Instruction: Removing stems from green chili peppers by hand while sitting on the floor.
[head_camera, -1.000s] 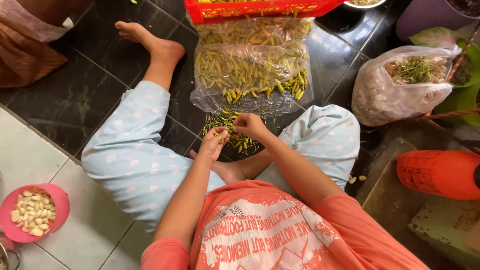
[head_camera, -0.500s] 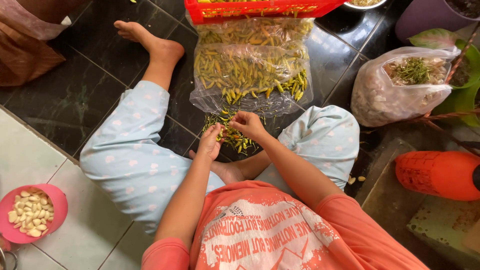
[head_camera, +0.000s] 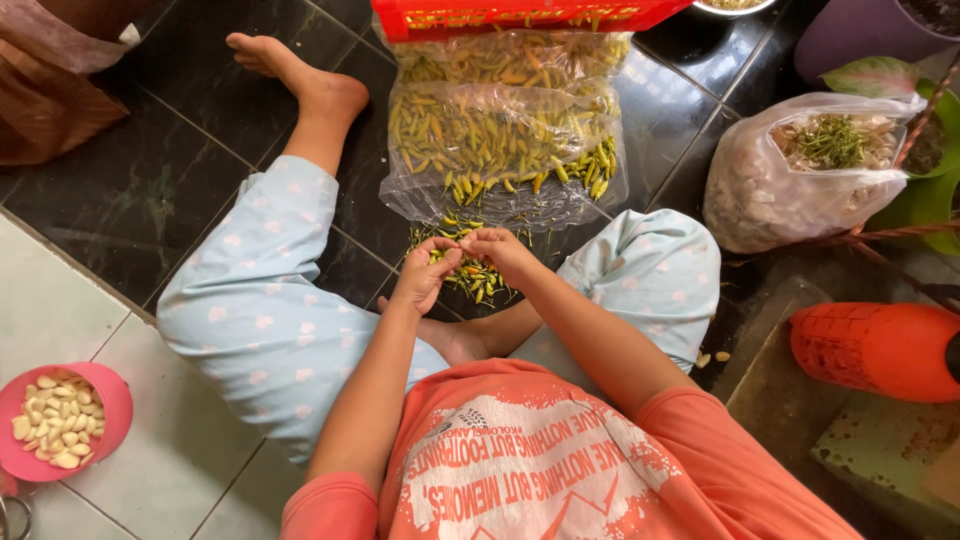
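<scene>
Sitting on the dark tiled floor (head_camera: 120, 210), the person works both hands together over a small heap of green and yellow chillies (head_camera: 470, 275) lying between the knees. The left hand (head_camera: 425, 275) is curled, fingers pinching a chilli, and the right hand (head_camera: 500, 250) meets it from the right, fingertips pressed to the same pod — it looks like the stem is being plucked off, though the pod itself is too small to make out clearly. Just beyond the hands, on the far side, lies a clear plastic bag of chillies (head_camera: 505, 140), its mouth open toward the heap, with a red crate (head_camera: 520, 15) at its far end. To the right sits another plastic bag (head_camera: 790, 180) holding what seem to be stems and trimmings. Near left, a pink bowl of peeled garlic cloves (head_camera: 60, 425) rests on the pale tiles. Judging by the grip, the stemming step is in hand — the next move calls for a short twist-and-pull, then separating pod from stem.
</scene>
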